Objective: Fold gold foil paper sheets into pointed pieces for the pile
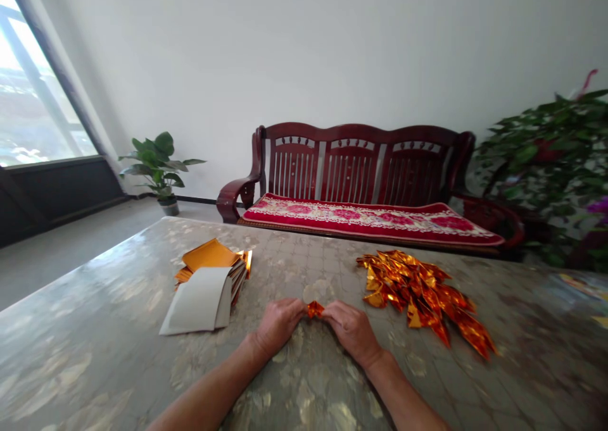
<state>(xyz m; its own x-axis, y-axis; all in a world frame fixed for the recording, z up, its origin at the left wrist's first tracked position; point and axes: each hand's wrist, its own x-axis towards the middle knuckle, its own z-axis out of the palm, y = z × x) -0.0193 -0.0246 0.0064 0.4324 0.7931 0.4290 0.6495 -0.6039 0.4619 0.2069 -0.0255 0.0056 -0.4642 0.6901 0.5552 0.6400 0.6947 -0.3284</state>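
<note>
Between my hands is a small folded piece of shiny orange foil paper (315, 309), just over the table. My left hand (281, 322) pinches its left end, and my right hand (352, 330) pinches the right end. The fingertips cover both ends of the piece. To the left lies a stack of foil paper sheets (209, 255), some showing the orange side; paler grey-white sheets (197, 301) lie at its front. On the right a loose heap of folded orange foil pieces (422, 288) spreads over the tabletop.
The table (118, 330) has a patterned, glossy cover. Behind it stands a dark red wooden bench (351, 165) with a red floral cushion (370, 219). A potted plant (161, 165) is at the back left, leafy plants (560, 146) at the right. Clear plastic packaging (577, 292) lies on the right.
</note>
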